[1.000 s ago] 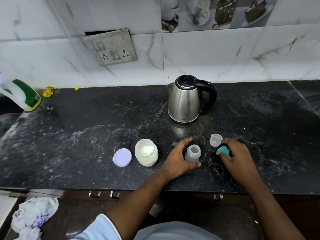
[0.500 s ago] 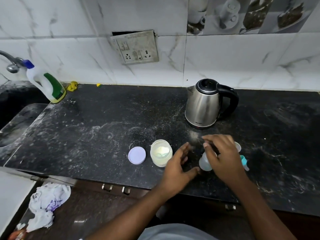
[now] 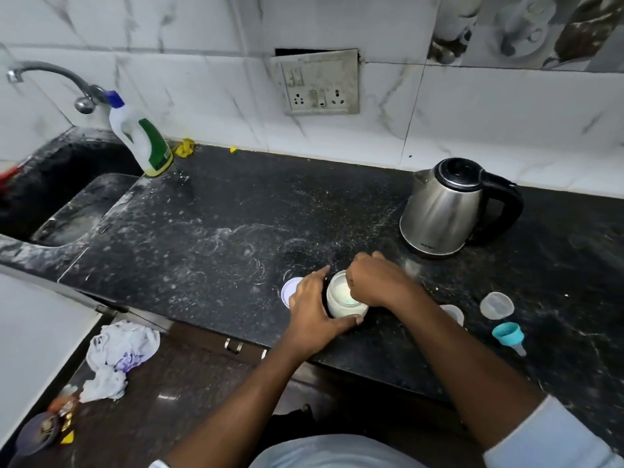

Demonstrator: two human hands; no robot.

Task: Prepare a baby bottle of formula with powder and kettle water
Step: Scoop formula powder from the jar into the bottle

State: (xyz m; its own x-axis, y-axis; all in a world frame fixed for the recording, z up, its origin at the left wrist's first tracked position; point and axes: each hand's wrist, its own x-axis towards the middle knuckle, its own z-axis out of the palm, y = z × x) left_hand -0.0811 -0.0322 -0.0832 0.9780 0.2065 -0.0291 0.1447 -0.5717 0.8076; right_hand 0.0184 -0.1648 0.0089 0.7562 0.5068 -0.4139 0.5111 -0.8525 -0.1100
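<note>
Item 1, my left hand: wrapped round the powder jar, thumb on the near wall and fingers on the far-left side, holding it upright on the black counter.

Item 2, my right hand: above the jar's open mouth, fingers curled down into it. Whether they pinch anything I cannot tell (the tips are hidden inside, beside a faint greenish patch in the white powder).

Item 3, lilac lid: flat on the counter, just left of the jar, partly under my left hand.

Item 4, baby bottle: uncapped, standing right of the jar, mostly behind my right forearm.

Item 5, clear cap and teal teat collar: near each other, right of the bottle, the collar closer to the counter edge.

Item 6, steel kettle: lid closed, behind the bottle, handle to the right.

Item 7, detergent bottle: far left, beside the sink.
</note>
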